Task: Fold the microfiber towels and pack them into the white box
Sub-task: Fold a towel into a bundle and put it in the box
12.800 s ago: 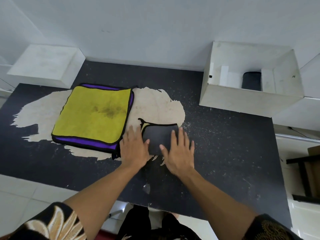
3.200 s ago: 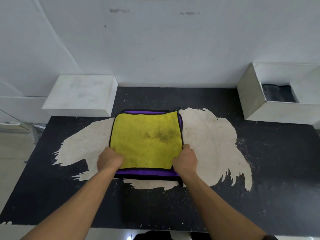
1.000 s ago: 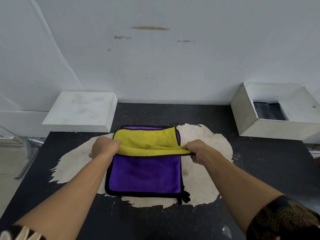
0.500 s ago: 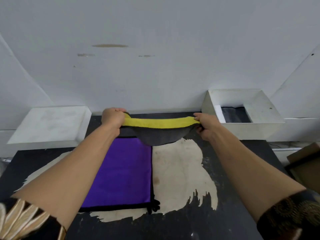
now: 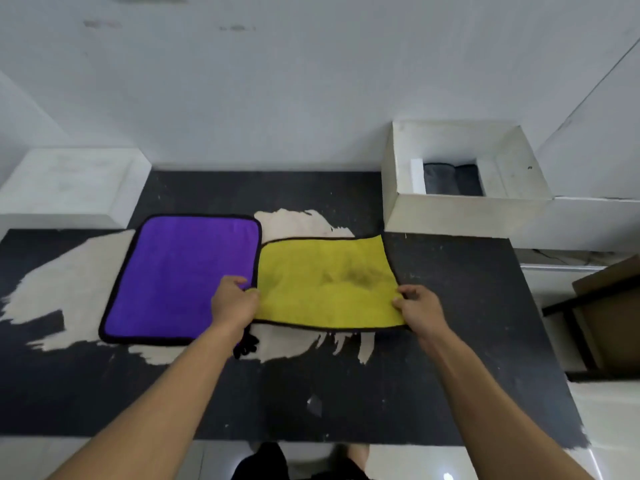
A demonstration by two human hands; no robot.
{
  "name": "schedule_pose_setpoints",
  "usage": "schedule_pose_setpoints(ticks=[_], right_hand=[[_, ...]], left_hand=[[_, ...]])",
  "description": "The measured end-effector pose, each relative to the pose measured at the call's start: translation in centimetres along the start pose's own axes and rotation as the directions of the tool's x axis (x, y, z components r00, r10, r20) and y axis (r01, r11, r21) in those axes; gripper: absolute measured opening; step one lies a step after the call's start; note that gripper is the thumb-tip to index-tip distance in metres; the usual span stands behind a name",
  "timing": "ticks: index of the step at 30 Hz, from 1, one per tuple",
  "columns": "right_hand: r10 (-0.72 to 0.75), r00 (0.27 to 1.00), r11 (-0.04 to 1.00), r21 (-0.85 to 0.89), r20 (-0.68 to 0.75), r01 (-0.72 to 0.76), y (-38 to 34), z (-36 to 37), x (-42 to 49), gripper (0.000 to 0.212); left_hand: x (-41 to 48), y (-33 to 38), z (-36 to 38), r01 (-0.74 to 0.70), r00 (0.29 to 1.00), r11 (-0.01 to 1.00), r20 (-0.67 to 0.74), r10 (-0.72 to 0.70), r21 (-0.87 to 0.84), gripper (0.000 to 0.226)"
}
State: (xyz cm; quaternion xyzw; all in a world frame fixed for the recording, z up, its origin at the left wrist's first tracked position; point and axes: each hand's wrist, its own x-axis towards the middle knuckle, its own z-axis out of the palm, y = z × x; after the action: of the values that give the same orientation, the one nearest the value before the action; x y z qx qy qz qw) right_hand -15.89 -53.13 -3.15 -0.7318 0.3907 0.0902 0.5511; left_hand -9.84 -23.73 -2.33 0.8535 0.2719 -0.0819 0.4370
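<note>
A yellow towel (image 5: 325, 282) with a black hem lies spread on the black table (image 5: 450, 341), to the right of a flat purple towel (image 5: 180, 275). My left hand (image 5: 233, 303) pinches the yellow towel's near left corner. My right hand (image 5: 420, 308) pinches its near right corner. The white box (image 5: 460, 213) stands open at the back right, with dark folded towels (image 5: 450, 178) inside.
A white lid or block (image 5: 69, 185) sits at the back left against the wall. The table top has a large worn pale patch (image 5: 52, 282). A dark shelf with a cardboard piece (image 5: 602, 306) stands off the table's right edge.
Both hands lifted the yellow towel off the purple one, carried it to the right and laid it down flat beside the purple towel.
</note>
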Motion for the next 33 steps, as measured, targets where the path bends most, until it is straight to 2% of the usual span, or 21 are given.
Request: schedule_pose_setpoints(ticks=[2, 4, 10, 15, 18, 21, 23, 24, 26, 29, 33], right_hand=[[0.046, 0.999, 0.987, -0.155, 0.015, -0.044, 2.4, 0.0, 0.4, 0.029], [0.025, 1.000, 0.967, -0.254, 0.008, -0.022, 3.4, -0.4, 0.3, 0.030], [-0.022, 0.999, 0.885, -0.466, -0.046, -0.002, 4.4, -2.9, 0.2, 0.028], [0.084, 0.996, 0.840, -0.538, 0.008, -0.067, 5.7, -4.9, -0.9, 0.022], [0.118, 0.992, 0.780, -0.622, 0.046, -0.064, 5.7, -4.9, -1.1, 0.025], [-0.008, 1.000, 0.666, -0.746, -0.020, -0.010, 4.9, -4.3, -1.3, 0.033], [-0.164, 0.986, 0.593, -0.802, -0.030, 0.074, 4.0, -3.4, -1.4, 0.041], [-0.244, 0.970, 0.555, -0.819, 0.004, 0.143, 3.5, -2.8, -1.5, 0.046], [-0.361, 0.924, 0.486, -0.821, 0.123, 0.299, 2.8, -1.4, -1.3, 0.058], [-0.332, 0.904, 0.438, -0.805, 0.268, 0.399, 2.8, 0.4, -0.3, 0.075], [-0.208, 0.905, 0.362, -0.830, 0.371, 0.424, 3.8, 1.1, 1.3, 0.079]], left_hand=[[-1.2, -2.4, 1.3, 0.100, 0.992, 0.991, 0.066, -0.106, 0.088, 0.038], [-1.9, -3.8, 1.9, 0.125, 0.985, 0.983, 0.104, -0.140, 0.134, 0.034], [-3.6, -5.2, 2.4, 0.032, 0.987, 0.961, 0.142, -0.073, 0.276, 0.025], [-5.0, -5.7, 2.9, -0.061, 0.981, 0.919, 0.193, -0.017, 0.389, 0.028], [-5.5, -4.7, 3.0, -0.137, 0.967, 0.791, 0.253, -0.024, 0.597, 0.029], [-6.2, -2.7, 2.7, -0.116, 0.980, 0.646, 0.193, -0.050, 0.755, 0.030], [-6.4, -1.3, 2.9, -0.143, 0.988, 0.599, 0.153, 0.033, 0.788, 0.036], [-6.2, -0.8, 3.1, -0.200, 0.980, 0.579, 0.171, 0.104, 0.790, 0.042], [-5.7, -0.2, 3.9, -0.384, 0.923, 0.511, 0.300, 0.243, 0.769, 0.059], [-5.0, 0.1, 5.1, -0.580, 0.815, 0.362, 0.518, 0.261, 0.730, 0.083], [-4.3, -1.2, 6.2, -0.610, 0.786, 0.282, 0.610, 0.100, 0.741, 0.089]])
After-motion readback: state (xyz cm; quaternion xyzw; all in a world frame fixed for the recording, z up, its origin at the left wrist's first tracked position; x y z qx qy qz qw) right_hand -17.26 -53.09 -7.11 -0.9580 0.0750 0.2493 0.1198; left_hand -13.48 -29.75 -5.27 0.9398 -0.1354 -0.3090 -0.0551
